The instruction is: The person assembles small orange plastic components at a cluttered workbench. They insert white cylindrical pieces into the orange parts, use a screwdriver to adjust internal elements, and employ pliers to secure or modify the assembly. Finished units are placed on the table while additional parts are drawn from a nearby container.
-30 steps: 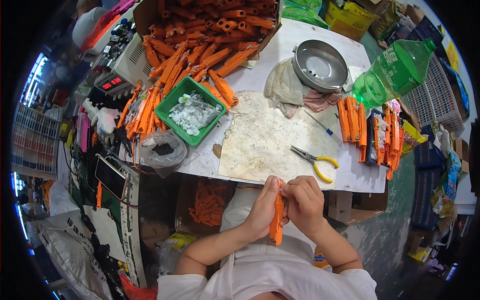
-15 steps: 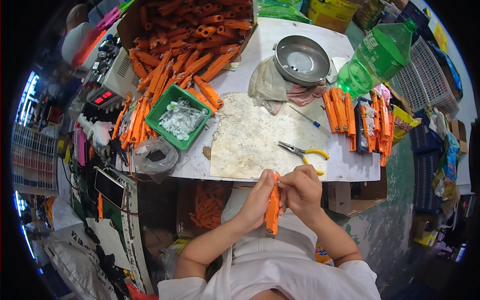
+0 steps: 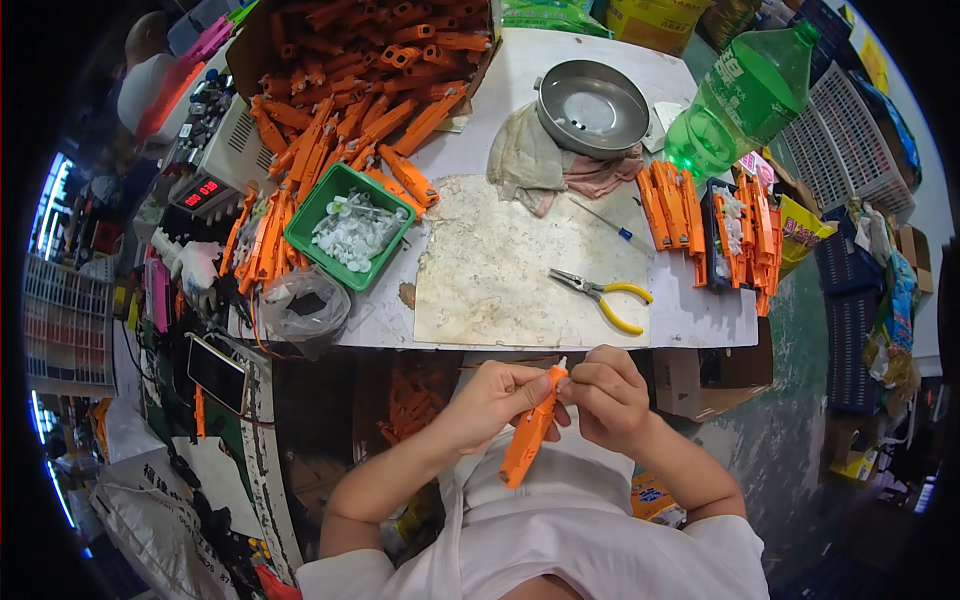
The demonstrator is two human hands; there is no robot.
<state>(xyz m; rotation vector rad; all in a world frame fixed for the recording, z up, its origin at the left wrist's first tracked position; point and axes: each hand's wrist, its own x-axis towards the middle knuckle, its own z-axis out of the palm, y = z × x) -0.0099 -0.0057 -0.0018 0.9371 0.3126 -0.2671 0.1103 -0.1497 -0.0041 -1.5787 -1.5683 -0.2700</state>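
A long orange plastic casing (image 3: 527, 445) hangs slanted in front of my body, just past the table's near edge, its lower end toward my lap. My left hand (image 3: 497, 402) grips it near its upper end, where a small white tip (image 3: 562, 361) sticks out. Close against that end, my right hand (image 3: 608, 400) has its fingers pinched together; whatever is between them is hidden. On the table beyond lie pliers with yellow handles (image 3: 622, 309), partly spread, and a thin screwdriver-like tool (image 3: 603, 219).
A green tray (image 3: 297, 232) of small white plastic pieces stands left, beside a large heap of orange casings (image 3: 385, 60). At the back sit a round metal pan (image 3: 627, 135) on rags and a green bottle (image 3: 745, 95). More orange casings (image 3: 672, 205) are stacked at the right.
The casing has tilted, its lower end swinging left and toward me. Both hands have shifted slightly; the right has lowered away from the pliers, whose handles now show fully.
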